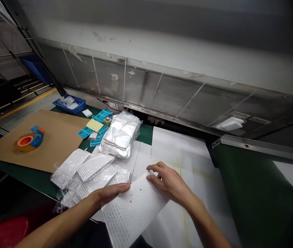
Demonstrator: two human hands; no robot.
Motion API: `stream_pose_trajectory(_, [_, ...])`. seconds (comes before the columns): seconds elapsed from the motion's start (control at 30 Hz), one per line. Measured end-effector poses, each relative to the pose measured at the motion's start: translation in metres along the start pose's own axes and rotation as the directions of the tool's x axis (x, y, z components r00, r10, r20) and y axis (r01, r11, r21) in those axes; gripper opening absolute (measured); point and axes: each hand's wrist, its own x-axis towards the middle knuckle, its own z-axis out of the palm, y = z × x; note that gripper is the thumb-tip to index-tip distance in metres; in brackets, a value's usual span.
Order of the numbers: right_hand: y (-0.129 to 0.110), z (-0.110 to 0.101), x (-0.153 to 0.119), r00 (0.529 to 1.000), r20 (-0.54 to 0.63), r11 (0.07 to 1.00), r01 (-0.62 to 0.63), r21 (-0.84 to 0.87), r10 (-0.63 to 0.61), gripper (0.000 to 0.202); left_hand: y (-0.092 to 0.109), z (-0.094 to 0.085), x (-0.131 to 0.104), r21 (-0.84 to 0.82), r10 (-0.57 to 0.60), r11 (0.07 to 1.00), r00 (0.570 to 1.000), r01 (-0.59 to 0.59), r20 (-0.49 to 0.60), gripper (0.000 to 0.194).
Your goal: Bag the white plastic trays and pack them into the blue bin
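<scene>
A white flat panel with rows of small slots and a few round holes (pixel 133 210) is tilted between my hands. My left hand (pixel 114 192) grips its left edge, thumb on top and the other fingers hidden beneath. At the far upper corner, my right hand (pixel 165 179) has its fingers bent around the edge. Left of the panel lie several similar slotted white panels in clear plastic bags (pixel 95 168), loosely heaped. Behind them is a stack of clear plastic bags (pixel 123 132).
White sheets (pixel 180 144) cover the table under my hands. A tape dispenser (pixel 34 137) sits on brown cardboard (pixel 56 125). Blue labels (pixel 102 115), a yellow note pad (pixel 95 125) and a blue tray (pixel 70 108) lie farther back. A green conveyor belt (pixel 252 193) runs at the right.
</scene>
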Motion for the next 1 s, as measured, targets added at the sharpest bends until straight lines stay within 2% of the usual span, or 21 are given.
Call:
stream_pose_trajectory(0.07, [0.008, 0.021, -0.013, 0.973, -0.230, 0.991, -0.046, -0.126, 0.016, 0.034, -0.005, 0.000, -0.001, -0.009, 0.133, 0.991, 0.991, -0.133, -0.025, 0.052])
stream_pose_trajectory(0.1, [0.011, 0.033, -0.021, 0.945, -0.326, 0.991, -0.076, -0.110, 0.036, 0.038, -0.008, 0.000, 0.000, -0.017, 0.177, 0.984, 0.983, -0.178, -0.047, 0.054])
stream_pose_trajectory(0.17, [0.013, 0.061, -0.037, 0.875, -0.451, 0.984, -0.169, 0.059, 0.177, 0.049, -0.015, 0.003, 0.004, -0.037, 0.236, 0.970, 0.966, -0.241, -0.105, 0.057])
stream_pose_trajectory(0.23, [0.009, 0.089, -0.050, 0.822, -0.462, 0.941, -0.254, 0.224, 0.332, 0.057, -0.021, 0.008, 0.010, -0.066, 0.279, 0.954, 0.946, -0.293, -0.166, 0.057])
stream_pose_trajectory(0.3, [0.004, 0.111, -0.057, 0.791, -0.436, 0.895, -0.308, 0.322, 0.429, 0.067, -0.027, 0.016, 0.017, -0.090, 0.318, 0.934, 0.920, -0.346, -0.228, 0.054])
stream_pose_trajectory(0.4, [0.000, 0.127, -0.057, 0.752, -0.312, 0.765, -0.372, 0.526, 0.580, 0.075, -0.032, 0.030, 0.025, -0.070, 0.370, 0.910, 0.879, -0.408, -0.301, 0.053])
stream_pose_trajectory(0.47, [0.000, 0.130, -0.053, 0.771, -0.250, 0.737, -0.379, 0.559, 0.586, 0.075, -0.033, 0.039, 0.029, -0.009, 0.421, 0.896, 0.855, -0.445, -0.304, 0.055])
stream_pose_trajectory(0.57, [-0.001, 0.132, -0.047, 0.825, -0.283, 0.836, -0.351, 0.422, 0.489, 0.085, -0.034, 0.050, 0.030, 0.068, 0.497, 0.866, 0.839, -0.495, -0.221, 0.056])
stream_pose_trajectory(0.67, [-0.004, 0.132, -0.044, 0.839, -0.296, 0.863, -0.335, 0.378, 0.456, 0.091, -0.034, 0.055, 0.030, 0.016, 0.513, 0.855, 0.841, -0.518, -0.171, 0.055])
stream_pose_trajectory(0.83, [-0.005, 0.137, -0.044, 0.856, -0.341, 0.907, -0.291, 0.305, 0.389, 0.086, -0.037, 0.056, 0.029, -0.086, 0.535, 0.820, 0.812, -0.566, -0.234, 0.058])
stream_pose_trajectory(1.0, [0.004, 0.154, -0.043, 0.860, -0.395, 0.945, -0.272, 0.182, 0.324, 0.080, -0.040, 0.053, 0.028, -0.071, 0.549, 0.811, 0.796, -0.581, -0.256, 0.055])
